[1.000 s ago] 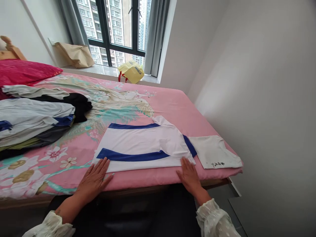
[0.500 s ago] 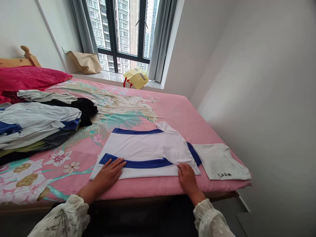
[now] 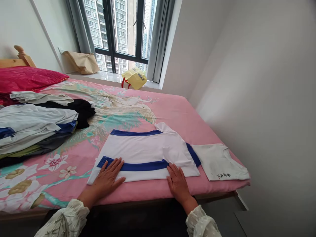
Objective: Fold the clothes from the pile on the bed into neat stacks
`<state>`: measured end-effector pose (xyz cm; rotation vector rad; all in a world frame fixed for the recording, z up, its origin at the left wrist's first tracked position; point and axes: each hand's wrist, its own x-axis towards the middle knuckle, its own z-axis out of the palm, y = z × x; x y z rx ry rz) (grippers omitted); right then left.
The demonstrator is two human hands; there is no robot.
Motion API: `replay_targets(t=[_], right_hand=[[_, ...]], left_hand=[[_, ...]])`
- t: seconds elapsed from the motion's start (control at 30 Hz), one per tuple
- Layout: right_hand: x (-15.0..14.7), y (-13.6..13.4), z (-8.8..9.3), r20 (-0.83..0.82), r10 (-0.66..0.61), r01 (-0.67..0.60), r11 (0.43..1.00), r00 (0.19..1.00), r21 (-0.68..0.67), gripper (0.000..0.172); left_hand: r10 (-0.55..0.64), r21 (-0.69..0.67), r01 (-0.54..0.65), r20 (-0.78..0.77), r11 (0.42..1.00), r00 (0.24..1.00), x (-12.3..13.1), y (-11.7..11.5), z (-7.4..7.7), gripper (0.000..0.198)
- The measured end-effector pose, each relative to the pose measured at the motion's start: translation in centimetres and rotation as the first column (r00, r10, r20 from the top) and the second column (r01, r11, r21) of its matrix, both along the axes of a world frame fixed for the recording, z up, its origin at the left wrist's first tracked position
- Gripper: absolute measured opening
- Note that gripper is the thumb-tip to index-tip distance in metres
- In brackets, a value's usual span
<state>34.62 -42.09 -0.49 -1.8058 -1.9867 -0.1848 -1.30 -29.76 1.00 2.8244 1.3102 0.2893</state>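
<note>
Resting flat and well apart from each other, our left hand (image 3: 108, 176) and our right hand (image 3: 177, 181) touch the white shirt (image 3: 138, 148), fingers stretched out and clamped on nothing. The left fingers cross the left end of its lower blue band (image 3: 145, 166); the right fingertips lie at the band's other end. We have the shirt along the near edge of the bed (image 3: 172, 105), short of the near right corner.

Beyond the bed's far edge, on the window sill (image 3: 111, 76), we see a brown paper bag (image 3: 85, 62) and, to its right, a yellow bag (image 3: 137, 78) with red handles and dark print. What either holds we cannot tell.

At the bed's near right corner, just beside the shirt's blue sleeve edge, we find a folded white garment (image 3: 217, 161) with dark lettering. Toward the headboard (image 3: 12, 63) sits a loose clothes heap (image 3: 39, 121) in white, black, blue and olive, near a red pillow (image 3: 29, 79). Grey curtains (image 3: 159, 39) flank the window, with tall buildings (image 3: 120, 29) outside.

Pink bedding shows printed flowers and teal plumes. The shirt's thin cloth is softly wrinkled, the paper bag stiff and creased, the pillow faintly shiny, and our pale sleeves (image 3: 66, 219) gather into ruffled cuffs.
</note>
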Motion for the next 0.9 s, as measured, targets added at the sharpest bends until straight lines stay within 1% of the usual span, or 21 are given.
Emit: replay_targets(t=[0.07, 0.17, 0.23, 0.3, 0.37, 0.43, 0.5, 0.53, 0.6, 0.67, 0.73, 0.77, 0.83, 0.9], right_hand=[[0.1, -0.1, -0.1, 0.003, -0.008, 0.008, 1.000, 1.000, -0.008, 0.044], [-0.1, -0.1, 0.2, -0.024, -0.001, 0.001, 1.000, 1.000, -0.009, 0.044], [-0.1, 0.0, 0.7, -0.075, 0.005, -0.004, 1.000, 0.997, 0.017, 0.042], [0.3, 0.1, 1.3, -0.159, -0.003, 0.016, 0.997, 0.987, 0.080, 0.037], [1.4, 0.1, 2.1, -0.243, -0.053, 0.094, 0.983, 0.969, 0.160, 0.033], [3.2, 0.3, 3.0, -0.290, -0.149, 0.214, 0.955, 0.945, 0.208, 0.029], [5.3, 0.8, 3.9, -0.287, -0.260, 0.320, 0.928, 0.922, 0.188, 0.027], [6.3, 1.3, 4.4, -0.265, -0.302, 0.349, 0.925, 0.916, 0.152, 0.027], [7.8, 2.6, 5.3, -0.199, -0.323, 0.340, 0.939, 0.925, 0.057, 0.028], [8.6, 4.4, 6.0, -0.140, -0.277, 0.276, 0.961, 0.951, -0.026, 0.029], [8.8, 6.5, 6.5, -0.106, -0.211, 0.204, 0.976, 0.972, -0.076, 0.029], [8.7, 7.6, 6.7, -0.093, -0.188, 0.180, 0.979, 0.978, -0.091, 0.029], [8.5, 9.5, 6.8, -0.063, -0.153, 0.145, 0.982, 0.986, -0.121, 0.031], [8.3, 11.2, 6.7, -0.033, -0.121, 0.115, 0.982, 0.992, -0.149, 0.036]], left_hand=[[-0.001, 0.012, 0.001, -0.002, 1.000, 1.000, -0.2, 0.1, -0.3, 0.069], [-0.001, 0.011, 0.001, 0.001, 1.000, 1.000, -0.2, 0.2, -0.3, 0.069], [0.002, -0.010, -0.002, 0.004, 1.000, 1.000, -0.2, 0.3, -0.1, 0.068], [0.015, -0.028, -0.014, 0.023, 1.000, 1.000, 0.0, 0.3, 0.3, 0.067], [0.003, -0.016, -0.002, 0.069, 1.000, 0.998, 0.5, 0.1, 1.1, 0.061], [-0.062, 0.019, 0.060, 0.134, 0.998, 0.989, 1.7, -0.3, 2.2, 0.050], [-0.168, 0.049, 0.161, 0.202, 0.986, 0.965, 3.8, -1.0, 3.5, 0.039], [-0.225, 0.052, 0.219, 0.230, 0.974, 0.947, 5.3, -1.3, 4.1, 0.035], [-0.344, 0.036, 0.348, 0.267, 0.937, 0.900, 8.8, -2.0, 5.0, 0.034], [-0.456, 0.006, 0.474, 0.279, 0.881, 0.845, 12.8, -2.4, 5.4, 0.036], [-0.529, -0.017, 0.554, 0.275, 0.832, 0.803, 16.6, -2.7, 5.1, 0.038], [-0.540, -0.025, 0.566, 0.271, 0.824, 0.797, 18.2, -2.8, 4.7, 0.038], [-0.507, -0.028, 0.531, 0.263, 0.847, 0.821, 20.5, -3.1, 3.8, 0.038], [-0.461, -0.013, 0.479, 0.250, 0.878, 0.851, 21.5, -3.4, 2.7, 0.042]])
